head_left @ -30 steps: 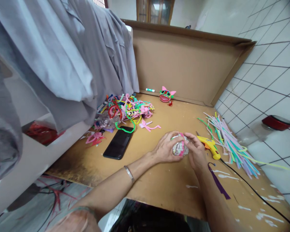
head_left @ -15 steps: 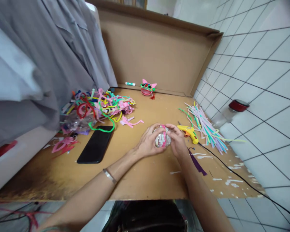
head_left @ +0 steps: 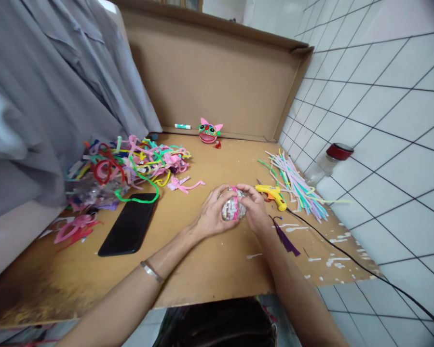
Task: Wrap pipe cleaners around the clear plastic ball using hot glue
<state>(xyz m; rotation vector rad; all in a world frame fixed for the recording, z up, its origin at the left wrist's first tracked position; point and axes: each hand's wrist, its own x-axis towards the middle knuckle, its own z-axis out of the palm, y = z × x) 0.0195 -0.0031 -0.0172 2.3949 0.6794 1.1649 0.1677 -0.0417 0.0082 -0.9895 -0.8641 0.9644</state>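
Both hands cup a small round ball [head_left: 232, 208] wrapped in shiny printed foil with a pink strip over its top. My left hand [head_left: 210, 215] grips its left side and my right hand [head_left: 255, 212] grips its right side, just above the cardboard work surface [head_left: 210, 260]. A yellow glue gun [head_left: 272, 193] lies right beside my right hand, its black cord [head_left: 350, 262] running off to the lower right. A purple tassel [head_left: 284, 239] lies by my right wrist.
A black phone [head_left: 127, 230] lies at the left. A tangle of coloured pipe cleaners [head_left: 130, 163] sits behind it, straight ones [head_left: 298, 185] at the right. A pink-eared mask figure [head_left: 208, 132] and a marker [head_left: 183, 126] rest by the cardboard back wall. Grey cloth [head_left: 47, 96] hangs left; a red-lidded jar [head_left: 331, 159] stands right.
The view has swung left and down, so everything sits further left in the frame. Both hands keep hold of the ball, with the fingers shifting slightly over it.
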